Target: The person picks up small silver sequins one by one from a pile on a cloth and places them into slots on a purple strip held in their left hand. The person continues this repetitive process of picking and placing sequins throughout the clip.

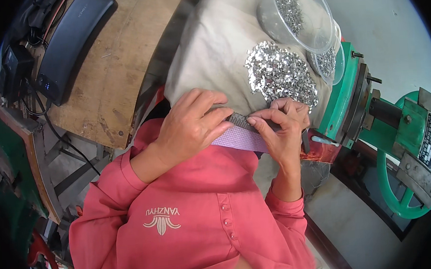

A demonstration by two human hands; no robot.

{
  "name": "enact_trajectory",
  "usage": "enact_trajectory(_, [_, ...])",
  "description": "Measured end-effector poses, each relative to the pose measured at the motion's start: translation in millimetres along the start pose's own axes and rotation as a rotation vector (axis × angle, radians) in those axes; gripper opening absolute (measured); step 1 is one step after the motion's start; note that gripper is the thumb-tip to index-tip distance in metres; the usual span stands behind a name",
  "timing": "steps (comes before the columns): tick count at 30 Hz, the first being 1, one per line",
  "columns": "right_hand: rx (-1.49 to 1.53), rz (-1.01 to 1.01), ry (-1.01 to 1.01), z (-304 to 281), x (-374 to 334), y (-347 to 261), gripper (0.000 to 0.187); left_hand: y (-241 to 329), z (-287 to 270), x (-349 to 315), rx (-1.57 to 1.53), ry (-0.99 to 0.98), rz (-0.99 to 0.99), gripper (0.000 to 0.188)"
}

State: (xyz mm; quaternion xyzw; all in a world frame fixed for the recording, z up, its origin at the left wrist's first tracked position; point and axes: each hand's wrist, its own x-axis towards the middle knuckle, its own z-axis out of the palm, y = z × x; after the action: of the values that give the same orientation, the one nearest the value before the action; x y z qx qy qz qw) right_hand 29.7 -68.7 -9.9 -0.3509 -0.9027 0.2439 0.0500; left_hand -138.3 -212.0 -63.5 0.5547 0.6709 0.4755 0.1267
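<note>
A dark grey strip with a row of fine slots or ridges lies in front of me, above a light purple woven band. My left hand is closed round the strip's left end, fingers above and thumb below. At its right part, the thumb and fingers of my right hand are pinched together on the strip. Whether a small piece sits between those fingertips is too fine to see. Just beyond my right hand is a heap of small shiny metal pieces on a pale cloth.
A round clear plastic tub and a smaller tub, both holding metal pieces, stand behind the heap. On the right is a green machine with a handwheel. A wooden table bears a black device and cables at left.
</note>
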Motion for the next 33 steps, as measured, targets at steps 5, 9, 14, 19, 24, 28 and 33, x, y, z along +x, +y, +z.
enact_trajectory(5, [-0.025, 0.017, 0.013, -3, -4, 4, 0.018, 0, 0, 1, -0.004, 0.001, 0.001, 0.031])
enact_trajectory(9, [0.01, 0.018, 0.008, -4, -4, 4, 0.019, 1, -2, 1, 0.004, -0.027, -0.015, 0.028])
enact_trajectory(14, [0.011, 0.021, 0.01, -4, -5, 8, 0.019, 1, -3, 0, -0.001, -0.046, -0.031, 0.026])
enact_trajectory(19, [0.035, 0.037, 0.014, -8, -7, 9, 0.018, 1, -1, 2, -0.007, -0.006, -0.007, 0.032])
enact_trajectory(24, [0.023, 0.028, 0.004, -8, -7, 10, 0.017, 0, -1, 2, -0.017, -0.003, -0.003, 0.031])
enact_trajectory(28, [-0.013, 0.053, -0.011, -12, -9, 14, 0.017, 0, -1, 2, -0.013, -0.01, -0.005, 0.031])
enact_trajectory(33, [-0.024, 0.016, -0.001, -10, -7, 9, 0.018, 1, -1, 2, -0.009, -0.01, -0.006, 0.03])
